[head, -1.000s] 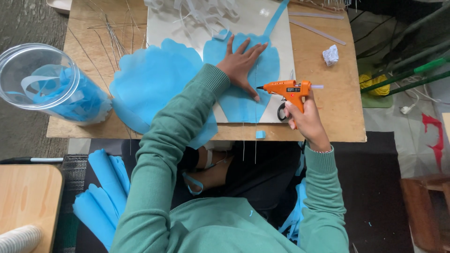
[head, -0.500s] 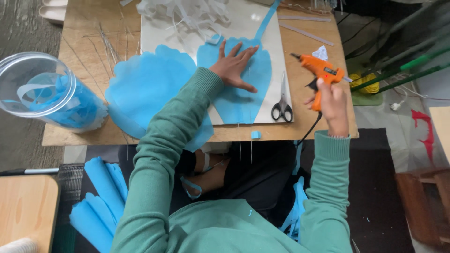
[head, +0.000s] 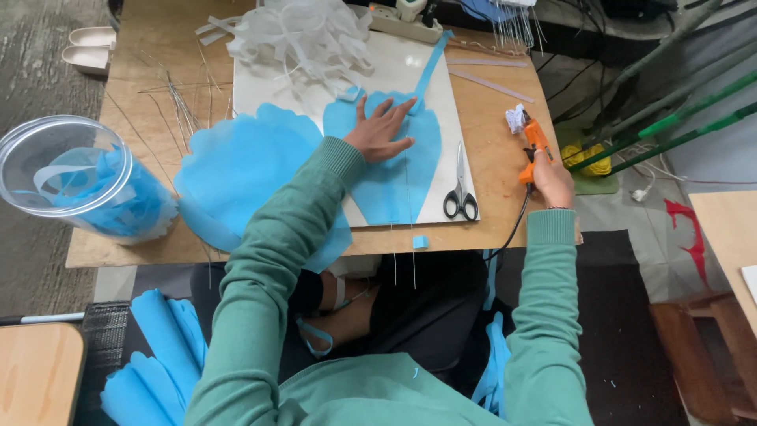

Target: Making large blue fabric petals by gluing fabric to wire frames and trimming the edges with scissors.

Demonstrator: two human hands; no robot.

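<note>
Relative to the white board [head: 260, 95], the following are counted: one pair of scissors [head: 460, 189] on its right edge, one orange glue gun [head: 533, 150] to its right, two large blue petal sheets [head: 236, 177] on and beside its left part, one clear plastic container [head: 75, 177] far to its left, and two white slippers [head: 88, 47] beyond its upper left.
</note>
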